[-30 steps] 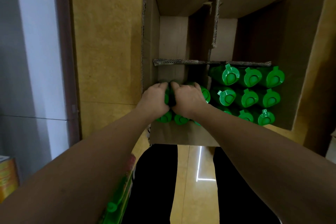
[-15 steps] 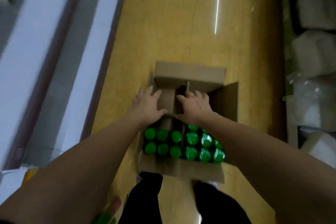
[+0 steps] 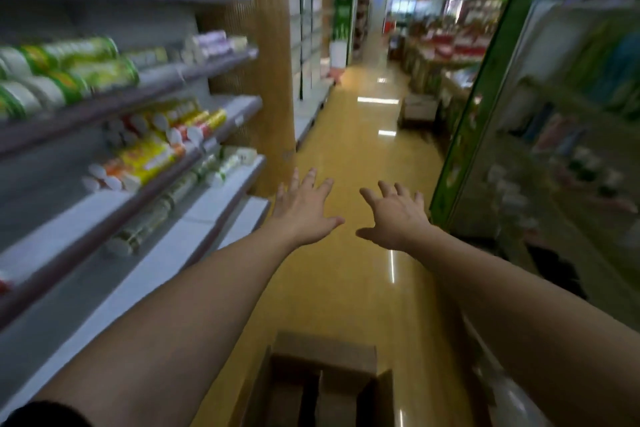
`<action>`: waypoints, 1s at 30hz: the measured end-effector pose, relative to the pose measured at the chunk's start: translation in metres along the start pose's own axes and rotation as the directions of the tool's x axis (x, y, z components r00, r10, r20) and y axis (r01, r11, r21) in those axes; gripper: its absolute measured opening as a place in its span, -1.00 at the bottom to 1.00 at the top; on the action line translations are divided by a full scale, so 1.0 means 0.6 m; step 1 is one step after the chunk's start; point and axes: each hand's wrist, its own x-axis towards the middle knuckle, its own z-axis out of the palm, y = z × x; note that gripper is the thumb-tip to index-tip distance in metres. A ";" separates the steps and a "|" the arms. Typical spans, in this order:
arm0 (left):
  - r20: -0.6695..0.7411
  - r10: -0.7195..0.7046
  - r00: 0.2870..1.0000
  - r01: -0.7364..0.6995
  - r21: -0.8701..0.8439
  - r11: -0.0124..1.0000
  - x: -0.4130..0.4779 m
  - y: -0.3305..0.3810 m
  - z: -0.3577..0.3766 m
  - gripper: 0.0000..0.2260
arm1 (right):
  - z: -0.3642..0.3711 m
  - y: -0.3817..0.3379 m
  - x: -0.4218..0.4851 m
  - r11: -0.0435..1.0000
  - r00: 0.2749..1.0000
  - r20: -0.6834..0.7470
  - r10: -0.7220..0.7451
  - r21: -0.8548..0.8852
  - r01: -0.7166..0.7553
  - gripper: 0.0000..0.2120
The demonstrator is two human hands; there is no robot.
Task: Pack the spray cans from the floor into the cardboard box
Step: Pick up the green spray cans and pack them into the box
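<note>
Both hands are up in front of me right now: left hand (image 3: pixel 304 208) and right hand (image 3: pixel 398 218) side by side but apart, fingers splayed, gripping nothing, out over the yellow floor (image 3: pixel 346 281).

The cardboard box (image 3: pixel 325 350) is down at 6 o'clock, cut off by the bottom edge. I only get its far wall, a card divider (image 3: pixel 320 388) and two dark compartments that look empty from here. The near half is out of view, so I can't tell how full it is.

I can't spot any spray cans on the floor in this view. My guess on handling: stiff metal bodies, fairly light each, smooth enough to slip, and plastic caps that could pop off. So I'd wrap my fingers round the body below the cap, not lift by the top. The box is corrugated and floppy at the flaps; once loaded I'd take it from underneath.

Everything's motion-smeared. The shelves (image 3: pixel 194 204) at 9 o'clock hold tubes and tins I can't read, and the green-edged rack (image 3: pixel 460 135) at 3 o'clock is just blur.
</note>
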 end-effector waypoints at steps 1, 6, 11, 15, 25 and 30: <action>-0.040 0.018 0.999 -0.018 0.000 1.000 0.005 0.011 -0.032 -0.22 | -0.034 0.010 -0.001 1.000 0.999 -0.042 0.015 -0.005 -0.015 -0.15; -0.181 0.128 0.975 -0.134 -0.019 0.991 0.027 0.050 -0.151 -0.23 | -0.156 0.046 -0.026 0.990 0.972 -0.190 0.136 -0.013 -0.141 -0.12; -0.218 0.267 0.939 -0.280 -0.031 0.959 0.040 0.101 -0.199 -0.22 | -0.216 0.067 -0.079 0.954 0.916 -0.271 0.295 0.023 -0.300 -0.11; -0.212 0.423 0.881 -0.442 -0.052 0.895 0.030 0.165 -0.187 -0.23 | -0.223 0.086 -0.155 0.898 0.867 -0.247 0.433 0.039 -0.438 -0.14; -0.134 0.819 0.557 -0.828 -0.168 0.535 -0.131 0.461 -0.123 -0.24 | -0.213 0.166 -0.514 0.547 0.547 -0.180 0.817 -0.059 -0.835 -0.11; -0.173 0.921 0.349 -0.926 -0.214 0.311 -0.307 0.598 -0.122 -0.23 | -0.227 0.168 -0.735 0.294 0.302 -0.179 0.936 -0.069 -0.953 -0.13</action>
